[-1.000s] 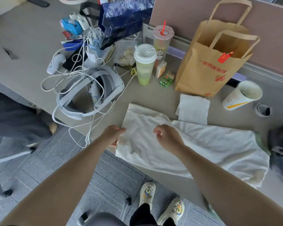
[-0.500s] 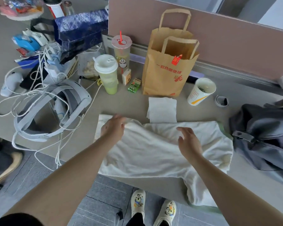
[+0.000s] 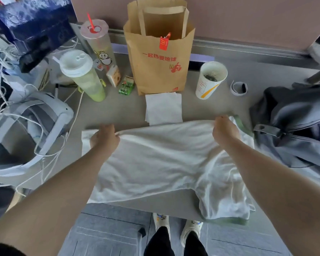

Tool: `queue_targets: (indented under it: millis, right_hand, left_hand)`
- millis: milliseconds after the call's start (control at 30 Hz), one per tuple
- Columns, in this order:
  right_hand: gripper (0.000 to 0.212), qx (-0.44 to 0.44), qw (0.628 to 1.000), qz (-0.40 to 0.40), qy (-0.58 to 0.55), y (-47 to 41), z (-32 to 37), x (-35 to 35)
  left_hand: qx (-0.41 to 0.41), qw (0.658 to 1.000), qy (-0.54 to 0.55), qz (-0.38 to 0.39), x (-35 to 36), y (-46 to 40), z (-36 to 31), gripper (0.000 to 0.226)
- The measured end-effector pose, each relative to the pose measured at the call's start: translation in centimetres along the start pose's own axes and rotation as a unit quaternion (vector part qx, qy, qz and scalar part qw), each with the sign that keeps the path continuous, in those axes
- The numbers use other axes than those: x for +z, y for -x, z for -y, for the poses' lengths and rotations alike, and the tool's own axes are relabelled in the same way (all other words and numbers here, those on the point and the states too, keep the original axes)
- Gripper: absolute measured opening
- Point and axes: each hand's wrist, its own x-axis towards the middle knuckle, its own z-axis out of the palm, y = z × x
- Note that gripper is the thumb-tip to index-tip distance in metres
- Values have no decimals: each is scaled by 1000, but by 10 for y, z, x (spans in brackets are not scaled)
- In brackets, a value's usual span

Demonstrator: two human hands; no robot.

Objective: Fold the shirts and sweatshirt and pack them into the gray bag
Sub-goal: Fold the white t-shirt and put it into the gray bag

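Here, both arms stretched forward over the table's [image 3: 107, 111] near edge. Left hand [image 3: 104, 138] curled, knuckles up, pinching the far edge of the white shirt [image 3: 155, 159] near its left end. Right hand [image 3: 224, 129] likewise curled, gripping the same far edge near the right end, by the green collar trim. Cloth pulled fairly taut between the two hands, far edge lifted slightly off the table. Rest of the shirt spread flat toward the near edge, with one sleeve hanging down over it at the lower right.

Just right of the shirt, the gray bag [image 3: 292, 126], slumped on the table, zipper open, something pale purple showing inside. Beyond the shirt, a white napkin [image 3: 163, 108], touching or nearly touching the cloth's far edge. Behind the napkin, a brown paper bag [image 3: 159, 61] standing upright with its mouth open; contents not visible. Right of that, a paper cup [image 3: 210, 80] without a lid, dark bits inside. To the left, a lidded green drink [image 3: 83, 76] and a taller sealed cup with a red straw [image 3: 98, 41]. Far left, a white headset [image 3: 31, 130] tangled in cables.
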Motion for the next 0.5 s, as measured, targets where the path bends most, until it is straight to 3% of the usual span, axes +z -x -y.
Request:
queue_targets:
  millis: [67,200,267,367,500]
  right_hand:
    - [35,10,1000,-5,-22,1,-6,-1]
    - [47,19,997,5,-77,15,-7,-6]
    - [54,-21,996,6,-87,29,-7,-9]
    - [41,-52,994,2,-96,63,-22,-9]
    - [39,66,989,-12,-129,118,-69,8]
  left_hand:
    - [-5,1000,9,-22,0,9,-9,24]
    - [112,992,30,-55,6,34,-38,32]
    - [157,985,60,-25,13,46,-57,28]
    - [213,971,97,51,21,67,-90,23]
    - [258,950,124,122,30,102,-132,23]
